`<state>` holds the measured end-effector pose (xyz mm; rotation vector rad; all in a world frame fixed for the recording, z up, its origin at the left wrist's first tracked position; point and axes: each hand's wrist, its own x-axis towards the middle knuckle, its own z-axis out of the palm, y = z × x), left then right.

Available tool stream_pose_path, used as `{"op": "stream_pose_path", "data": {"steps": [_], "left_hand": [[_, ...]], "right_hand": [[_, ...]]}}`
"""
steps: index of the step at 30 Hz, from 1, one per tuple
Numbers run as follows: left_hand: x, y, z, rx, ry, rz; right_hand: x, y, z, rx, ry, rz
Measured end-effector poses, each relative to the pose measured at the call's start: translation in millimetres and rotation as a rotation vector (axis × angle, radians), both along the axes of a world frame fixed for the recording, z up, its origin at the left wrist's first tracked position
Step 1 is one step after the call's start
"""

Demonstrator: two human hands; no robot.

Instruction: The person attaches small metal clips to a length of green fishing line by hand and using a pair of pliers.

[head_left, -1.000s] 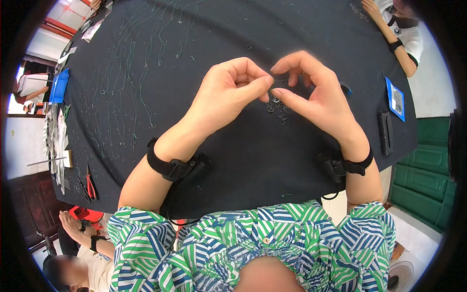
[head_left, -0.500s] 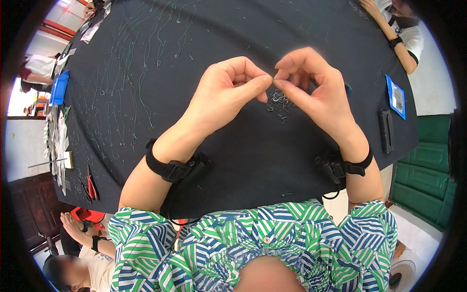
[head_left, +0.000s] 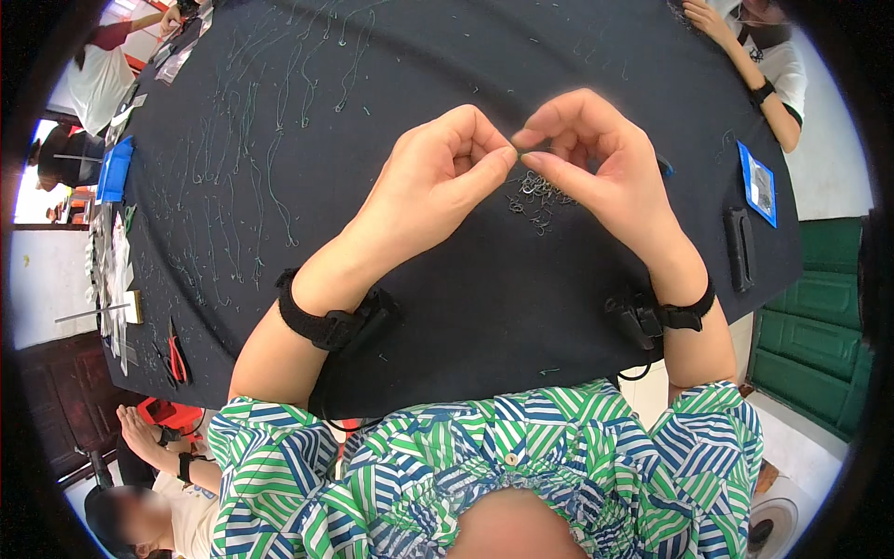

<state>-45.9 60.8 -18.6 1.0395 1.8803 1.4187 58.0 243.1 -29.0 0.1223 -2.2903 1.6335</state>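
My left hand (head_left: 442, 177) and my right hand (head_left: 605, 158) meet fingertip to fingertip above the black cloth. In the left, thumb and forefinger are pressed together. The right thumb and forefinger curl toward the same spot, nearly closed. Whatever they pinch is too small to make out. Partly behind the right hand, a little pile of dark metal fish hooks (head_left: 537, 207) lies on the cloth.
Several hooks tied to green lines (head_left: 279, 177) lie spread at the left. Red-handled scissors (head_left: 175, 359) are near the left edge. A blue packet (head_left: 759, 184) and a black case (head_left: 740, 250) lie at the right. Other people sit around the table (head_left: 466, 307).
My fingertips have shifted slightly left, and the right forefinger has lifted a little from its thumb. At the far left, another person in white has moved.
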Motion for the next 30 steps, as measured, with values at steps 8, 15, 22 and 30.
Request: {"op": "stream_pose_path", "data": {"steps": [8,15,22,30], "left_hand": [[-1.8,-0.5,2.1,-0.02,0.026,0.038],[-0.4,0.9,2.0,0.034,-0.091,0.043],[0.4,-0.3,6.9,0.073,-0.282,-0.023],[-4.2,-0.7,1.1,0.241,-0.314,0.074]], "right_hand": [[-1.7,6.6,4.3,-0.193,-0.171,0.098],[-1.4,14.2,4.7,-0.074,-0.227,0.089],[-5.2,1.1,-7.5,-0.307,-0.277,0.122],[-2.0,-23.1,-11.5,-0.507,-0.219,0.124]]}}
